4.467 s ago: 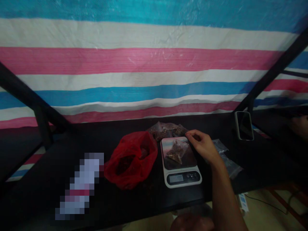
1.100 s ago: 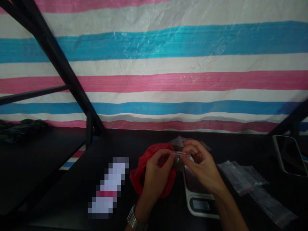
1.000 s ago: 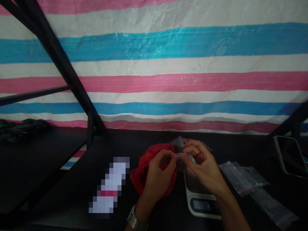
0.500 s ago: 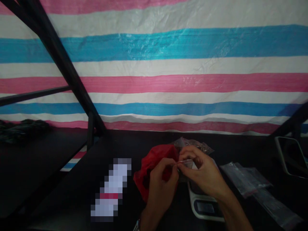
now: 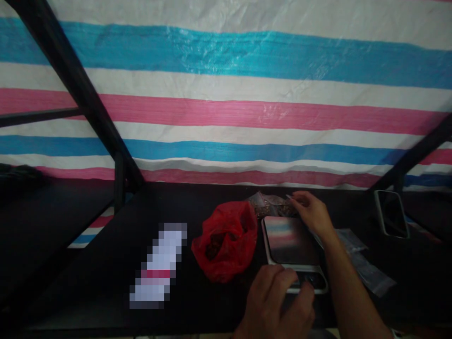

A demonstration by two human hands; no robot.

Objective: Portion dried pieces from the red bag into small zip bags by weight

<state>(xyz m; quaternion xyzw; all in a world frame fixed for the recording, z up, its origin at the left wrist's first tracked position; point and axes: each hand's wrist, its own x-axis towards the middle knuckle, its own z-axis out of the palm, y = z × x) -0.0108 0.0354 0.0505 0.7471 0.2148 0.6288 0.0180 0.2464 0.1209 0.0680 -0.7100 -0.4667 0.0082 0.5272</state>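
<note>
My right hand reaches to the far side of the kitchen scale, fingers pinched on the corner of a small clear zip bag with brownish contents. This bag lies against another filled bag. Closer to me, my left hand hovers before the scale's display, thumb and fingers curled but apart, with nothing visible in it. It partly covers the display panel. The scale's shiny plate is bare. Left of the scale sits an open red plastic bag with dark bits inside.
Flat clear zip bags lie right of the scale, partly behind my right forearm. A phone leans farther right. A blurred-out white strip lies left on the black table. Dark frame bars and a striped sheet stand behind.
Both hands were together over the scale, pinching a small clear bag. Now they are apart: the right has moved back to the filled bags, the left down to the display. The view shifted slightly.
</note>
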